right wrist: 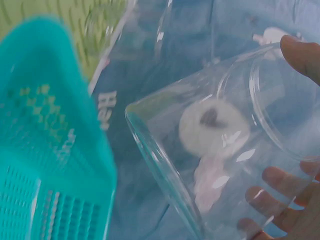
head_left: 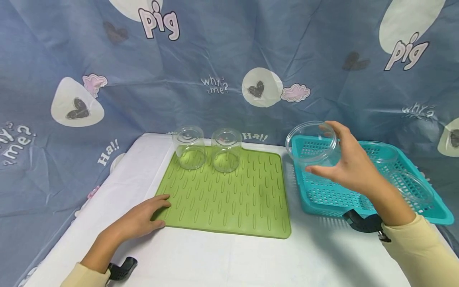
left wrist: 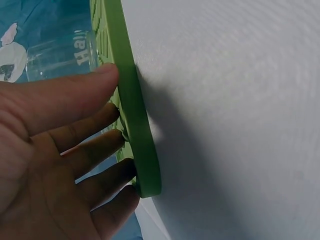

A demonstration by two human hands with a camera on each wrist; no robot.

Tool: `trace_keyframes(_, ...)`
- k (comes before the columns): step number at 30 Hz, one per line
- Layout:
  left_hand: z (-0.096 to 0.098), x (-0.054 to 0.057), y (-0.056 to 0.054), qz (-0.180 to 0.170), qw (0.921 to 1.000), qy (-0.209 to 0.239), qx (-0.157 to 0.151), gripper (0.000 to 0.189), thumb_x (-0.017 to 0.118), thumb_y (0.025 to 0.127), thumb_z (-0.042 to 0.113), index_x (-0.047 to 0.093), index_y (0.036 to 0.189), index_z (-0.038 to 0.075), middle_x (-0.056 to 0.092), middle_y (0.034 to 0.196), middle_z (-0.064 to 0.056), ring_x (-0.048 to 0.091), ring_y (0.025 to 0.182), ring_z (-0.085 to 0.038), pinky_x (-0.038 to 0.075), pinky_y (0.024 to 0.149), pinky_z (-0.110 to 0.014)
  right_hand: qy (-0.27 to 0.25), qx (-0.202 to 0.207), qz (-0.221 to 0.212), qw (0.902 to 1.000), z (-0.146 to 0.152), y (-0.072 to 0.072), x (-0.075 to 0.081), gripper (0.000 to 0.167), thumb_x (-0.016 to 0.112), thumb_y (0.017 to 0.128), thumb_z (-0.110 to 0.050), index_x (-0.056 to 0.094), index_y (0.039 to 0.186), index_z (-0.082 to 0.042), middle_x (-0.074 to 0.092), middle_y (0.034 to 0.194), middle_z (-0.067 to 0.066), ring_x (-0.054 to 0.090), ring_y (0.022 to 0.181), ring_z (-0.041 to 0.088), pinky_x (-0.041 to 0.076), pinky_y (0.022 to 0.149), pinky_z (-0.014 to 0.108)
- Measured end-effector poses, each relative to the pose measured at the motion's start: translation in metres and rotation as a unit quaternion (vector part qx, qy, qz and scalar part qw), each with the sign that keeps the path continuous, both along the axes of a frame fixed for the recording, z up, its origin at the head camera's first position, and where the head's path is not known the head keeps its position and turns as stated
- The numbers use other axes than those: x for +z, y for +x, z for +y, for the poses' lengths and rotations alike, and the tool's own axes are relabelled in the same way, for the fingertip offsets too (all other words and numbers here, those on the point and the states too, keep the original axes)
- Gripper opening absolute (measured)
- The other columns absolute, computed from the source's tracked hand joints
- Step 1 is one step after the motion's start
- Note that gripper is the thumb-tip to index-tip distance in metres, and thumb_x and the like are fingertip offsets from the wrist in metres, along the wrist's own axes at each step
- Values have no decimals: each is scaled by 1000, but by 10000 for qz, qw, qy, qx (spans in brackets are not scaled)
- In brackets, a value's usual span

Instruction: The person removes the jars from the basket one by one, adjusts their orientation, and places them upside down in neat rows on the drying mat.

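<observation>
Holding a clear cup [head_left: 311, 145] with a wide grip, probably because it is broad, the right hand [head_left: 348, 159] is above the left end of the turquoise basket [head_left: 322, 209]. The left hand [head_left: 141, 217], loosely spread and holding nothing, touches the near left corner of the green mat [head_left: 229, 199], perhaps for steadying it; two similar cups [head_left: 226, 149] stand at its far side. The right wrist view shows fingertips [right wrist: 274, 176] through the cup, hidden in the head view.
</observation>
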State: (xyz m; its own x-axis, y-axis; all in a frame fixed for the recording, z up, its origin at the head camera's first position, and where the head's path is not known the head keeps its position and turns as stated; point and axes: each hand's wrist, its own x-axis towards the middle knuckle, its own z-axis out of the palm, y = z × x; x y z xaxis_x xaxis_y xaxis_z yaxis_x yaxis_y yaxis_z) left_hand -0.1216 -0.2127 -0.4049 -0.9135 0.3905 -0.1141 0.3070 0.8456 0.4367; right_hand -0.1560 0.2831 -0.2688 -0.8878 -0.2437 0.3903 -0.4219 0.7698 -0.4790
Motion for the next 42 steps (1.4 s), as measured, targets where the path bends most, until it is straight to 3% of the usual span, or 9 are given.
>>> trace_keyframes(8, -3, -4, 1, 24, 10000, -10, 33, 48, 75, 83, 13, 61, 127, 1, 47, 148, -25, 45, 135, -50, 40, 110, -64, 296, 812, 619, 9943, -55, 11, 0, 112, 93, 64, -30, 30, 154, -12, 48, 147, 15, 45, 130, 36, 43, 100, 59)
trace_keyframes(17, 0, -5, 1, 40, 10000, 8, 72, 48, 74, 83, 12, 59, 128, 1, 47, 149, -26, 44, 136, -50, 39, 111, -64, 977, 1526, 854, 9797, -119, 13, -20, 111, 87, 66, -52, 32, 153, -11, 48, 150, 9, 47, 136, 28, 41, 110, 53)
trace_keyframes(24, 2, -6, 1, -22, 9999, -24, 96, 50, 73, 85, 12, 57, 130, -1, 45, 149, -26, 43, 136, -50, 38, 111, -64, 1394, 1537, 754, 9753, -156, 14, -38, 110, 84, 66, -61, 34, 153, -17, 51, 146, 3, 50, 129, 26, 48, 98, 48)
trace_keyframes(32, 4, -7, 3, 56, 9999, -77, 124, 49, 73, 85, 12, 57, 130, -1, 45, 149, -26, 43, 136, -50, 39, 111, -64, 1495, 1460, 672, 9756, -164, 15, -48, 111, 86, 63, -61, 34, 152, -19, 51, 146, 3, 51, 126, 24, 49, 93, 44)
trace_keyframes(37, 12, 3, 3, 311, 9995, -23, 84, 46, 73, 86, 13, 61, 128, 0, 51, 145, -25, 48, 133, -48, 42, 110, -63, 1512, 1479, 660, 9751, -162, 14, -51, 112, 87, 62, -60, 35, 152, -19, 52, 146, 3, 51, 126, 24, 48, 96, 46)
trace_keyframes(42, 28, 18, 3, 783, 9962, 381, -98, 43, 71, 89, 15, 62, 129, 2, 57, 141, -21, 53, 130, -45, 45, 108, -61, 1533, 1439, 626, 9756, -160, 13, -53, 112, 86, 62, -61, 36, 152, -18, 52, 146, 4, 51, 127, 25, 48, 95, 47)
